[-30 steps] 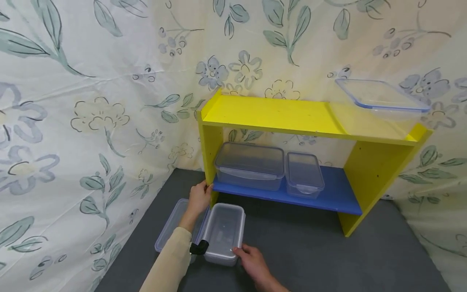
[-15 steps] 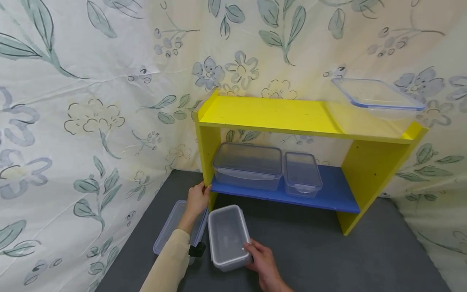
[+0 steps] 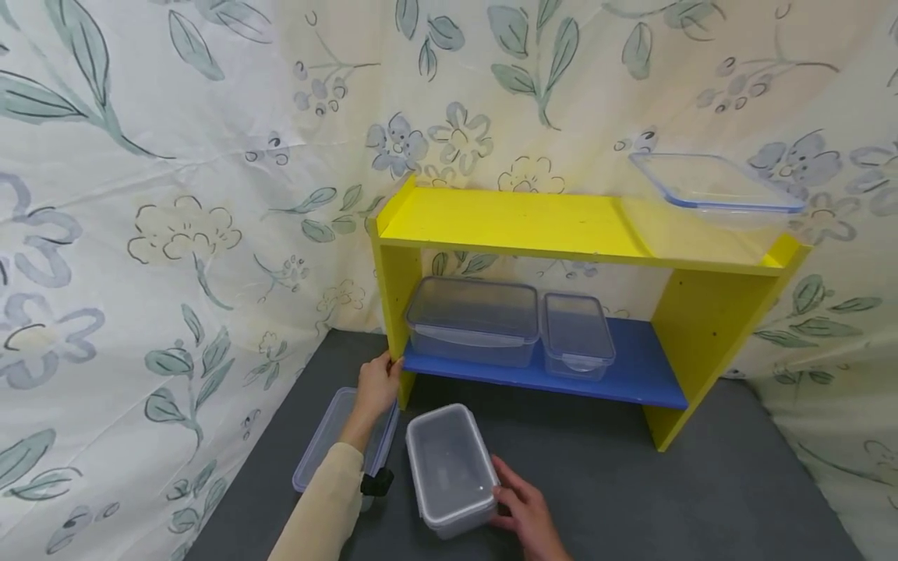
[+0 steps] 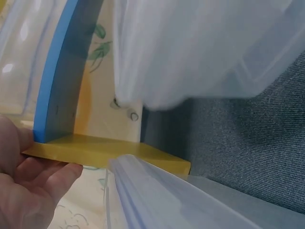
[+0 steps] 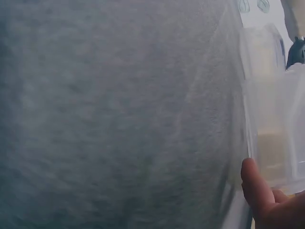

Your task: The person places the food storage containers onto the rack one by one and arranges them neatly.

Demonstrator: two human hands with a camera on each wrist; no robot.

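Observation:
My left hand grips the front edge of the yellow side panel at the shelf's left end. In the left wrist view, the fingers of that hand bend around the panel beside the blue board. In front of the shelf, a clear plastic food container with a pale rim stands on the dark table, turned at an angle. My right hand holds it by the near right corner. In the right wrist view, the thumb lies against the translucent plastic; the other fingers are partly hidden.
A blue-rimmed plastic container lies under my left forearm. On the blue shelf board stand a large lidded container and a smaller one. Another clear container sits atop the shelf's right end. Patterned cloth hangs behind.
My right hand has drawn the food container nearer and to the right, away from the left forearm, and turned it slightly. The left hand has kept its grip on the shelf panel.

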